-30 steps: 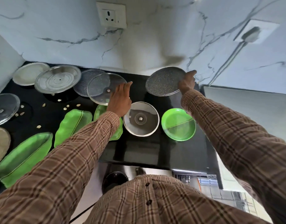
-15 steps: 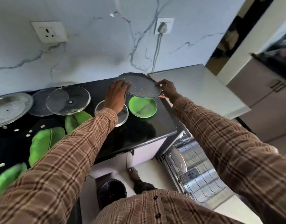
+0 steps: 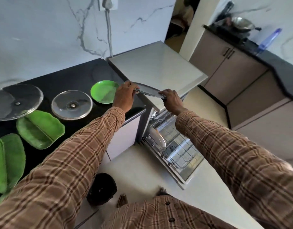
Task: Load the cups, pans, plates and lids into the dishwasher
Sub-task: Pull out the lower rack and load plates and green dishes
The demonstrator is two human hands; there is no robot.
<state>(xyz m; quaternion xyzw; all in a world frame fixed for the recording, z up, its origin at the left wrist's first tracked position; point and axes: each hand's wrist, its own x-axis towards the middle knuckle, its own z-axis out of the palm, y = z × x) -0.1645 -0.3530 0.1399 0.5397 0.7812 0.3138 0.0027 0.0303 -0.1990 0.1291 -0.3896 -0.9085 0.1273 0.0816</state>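
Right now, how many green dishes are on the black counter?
3: a round green plate beside the left hand, a leaf-shaped tray below the glass lids, and another leaf tray at the left edge. More may lie out of frame.

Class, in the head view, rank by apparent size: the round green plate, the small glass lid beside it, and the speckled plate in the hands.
1. Glass lid
2. Speckled plate, seen nearly edge-on, so unsure against the green plate
3. Green plate, partly hidden by the left hand

My left hand (image 3: pixel 124 98) and right hand (image 3: pixel 171 100) cover both ends of the speckled plate (image 3: pixel 148 91). The dishwasher rack (image 3: pixel 173 146) runs behind my right sleeve (image 3: pixel 225 154); a pale dish (image 3: pixel 157 138), perhaps a plate, stands there, blurred. The leaf-shaped tray (image 3: pixel 5 162) is cut off on the left.
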